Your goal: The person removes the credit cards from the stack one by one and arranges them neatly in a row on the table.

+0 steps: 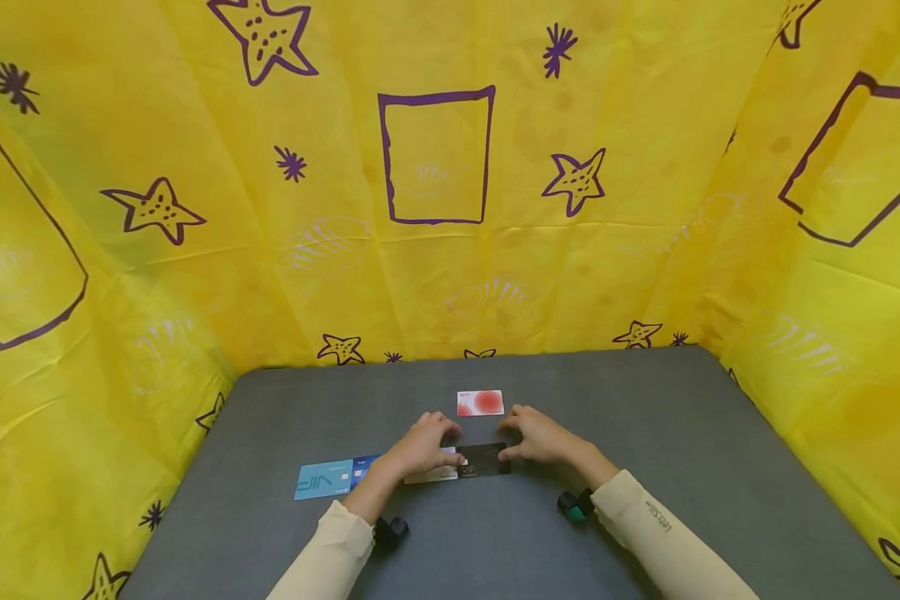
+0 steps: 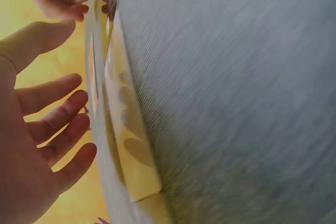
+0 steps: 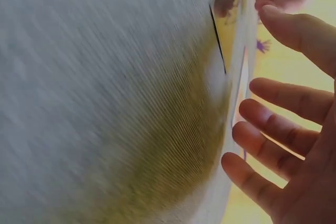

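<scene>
A black card (image 1: 483,463) marked VIP lies at the right end of a row of cards on the grey table. Beside it is a pale card (image 1: 433,476), partly covered by my left hand (image 1: 422,444). That hand hovers over the row with its fingers spread and loosely bent, holding nothing. My right hand (image 1: 542,437) is at the black card's right edge, fingers apart and relaxed; whether its thumb touches the card I cannot tell. Both wrist views show gaps between the fingers. Beyond the hands lies a white card with red circles (image 1: 486,403).
Farther left in the row are a light-blue card (image 1: 324,480) and a dark-blue card (image 1: 361,468), the latter partly hidden by my left arm. The grey table (image 1: 495,542) ends at a yellow patterned cloth (image 1: 435,283) behind and on both sides.
</scene>
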`<state>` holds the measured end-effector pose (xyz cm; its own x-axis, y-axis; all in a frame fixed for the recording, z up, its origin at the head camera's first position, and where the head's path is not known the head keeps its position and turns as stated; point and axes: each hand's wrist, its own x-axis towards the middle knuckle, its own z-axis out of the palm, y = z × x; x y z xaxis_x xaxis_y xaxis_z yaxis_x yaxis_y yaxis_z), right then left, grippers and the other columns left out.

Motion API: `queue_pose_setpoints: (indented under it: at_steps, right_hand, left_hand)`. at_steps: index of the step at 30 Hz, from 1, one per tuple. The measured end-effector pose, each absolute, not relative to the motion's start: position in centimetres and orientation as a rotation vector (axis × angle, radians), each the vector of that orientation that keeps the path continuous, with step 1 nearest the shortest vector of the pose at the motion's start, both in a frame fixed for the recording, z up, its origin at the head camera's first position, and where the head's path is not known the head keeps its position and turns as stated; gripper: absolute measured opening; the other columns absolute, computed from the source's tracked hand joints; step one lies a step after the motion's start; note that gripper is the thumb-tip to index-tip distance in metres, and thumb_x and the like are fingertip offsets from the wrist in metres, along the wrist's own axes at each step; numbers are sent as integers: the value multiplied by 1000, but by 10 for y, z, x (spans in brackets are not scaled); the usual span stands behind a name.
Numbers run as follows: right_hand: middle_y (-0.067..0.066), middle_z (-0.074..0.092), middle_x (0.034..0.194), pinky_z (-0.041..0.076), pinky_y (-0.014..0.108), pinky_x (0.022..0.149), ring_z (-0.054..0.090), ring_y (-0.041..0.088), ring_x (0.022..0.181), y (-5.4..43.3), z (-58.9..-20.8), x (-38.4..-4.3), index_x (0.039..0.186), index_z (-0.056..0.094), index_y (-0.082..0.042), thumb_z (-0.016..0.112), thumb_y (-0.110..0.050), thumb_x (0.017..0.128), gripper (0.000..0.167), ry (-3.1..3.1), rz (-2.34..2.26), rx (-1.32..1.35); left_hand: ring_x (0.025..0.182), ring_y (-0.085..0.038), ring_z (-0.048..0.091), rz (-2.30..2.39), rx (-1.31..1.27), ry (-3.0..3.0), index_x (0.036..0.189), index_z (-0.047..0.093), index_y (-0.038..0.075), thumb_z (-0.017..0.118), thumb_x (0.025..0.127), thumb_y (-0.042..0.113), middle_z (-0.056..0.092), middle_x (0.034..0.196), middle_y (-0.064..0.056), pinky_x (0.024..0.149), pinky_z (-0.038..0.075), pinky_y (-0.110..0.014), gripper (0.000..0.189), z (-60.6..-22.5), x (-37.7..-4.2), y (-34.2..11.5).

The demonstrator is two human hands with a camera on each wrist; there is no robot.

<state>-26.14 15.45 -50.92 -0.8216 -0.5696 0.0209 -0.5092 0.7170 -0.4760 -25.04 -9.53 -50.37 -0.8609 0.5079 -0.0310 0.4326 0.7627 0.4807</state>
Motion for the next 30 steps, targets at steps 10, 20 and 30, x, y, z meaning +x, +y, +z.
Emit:
queue_pose_setpoints:
  at_steps: [10,20,30]
  right_hand:
    - [10,59,102,47,39,82,53,20,91,156,-503,-288,125,63,1,82,-27,77,58,2861,-804,-773]
    - [11,59,108,47,43,90,55,24,97,148,-506,-307,125,63,0,81,-26,77,57,2856,-766,-693]
    - [13,59,110,47,44,93,55,26,98,144,-512,-319,123,65,-1,82,-27,77,55,2866,-702,-670]
  left_hand:
    - [111,-28,49,883,619,2739,120,64,1,78,81,25,58,119,-14,99,42,-48,48,-503,-284,-100]
    - [114,-31,49,918,643,2762,125,63,2,77,81,24,57,122,-16,103,40,-48,51,-510,-302,-91]
    - [113,-31,50,903,586,2842,127,61,2,79,80,26,57,123,-17,102,41,-47,55,-522,-315,-81]
